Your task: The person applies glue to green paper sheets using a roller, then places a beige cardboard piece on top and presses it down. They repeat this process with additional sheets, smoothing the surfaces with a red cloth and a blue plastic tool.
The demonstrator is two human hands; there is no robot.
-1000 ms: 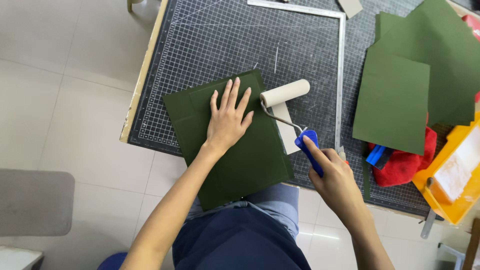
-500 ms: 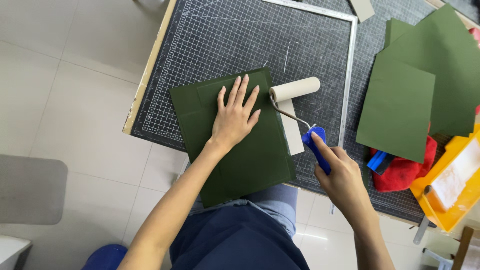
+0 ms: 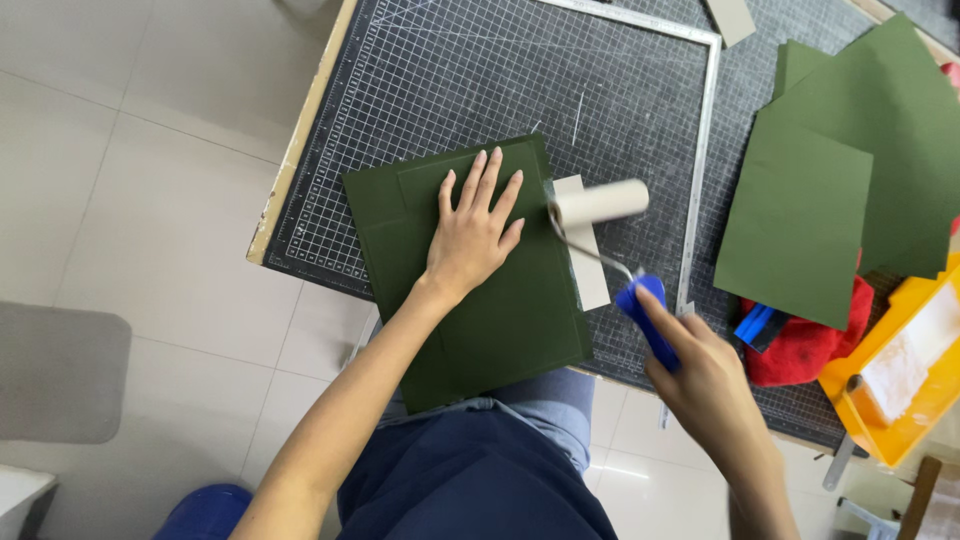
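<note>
A dark green sheet [image 3: 500,320] lies on the gridded cutting mat [image 3: 440,90], its near end hanging over the table edge above my lap. My left hand [image 3: 472,232] presses flat on the sheet, fingers spread. My right hand [image 3: 705,365] grips the blue handle of a small roller [image 3: 600,203]. The white roller head rests at the sheet's right edge, on a pale strip [image 3: 590,270] that sticks out from under the sheet.
More green sheets [image 3: 830,200] are stacked at the right. Below them lie a red cloth [image 3: 800,350] and a blue object [image 3: 760,325]. A yellow tray [image 3: 900,380] sits at the far right. A metal frame [image 3: 700,180] lies on the mat.
The roller head has moved a little to the left, closer to the sheet's edge. My left hand stays pressed on the sheet.
</note>
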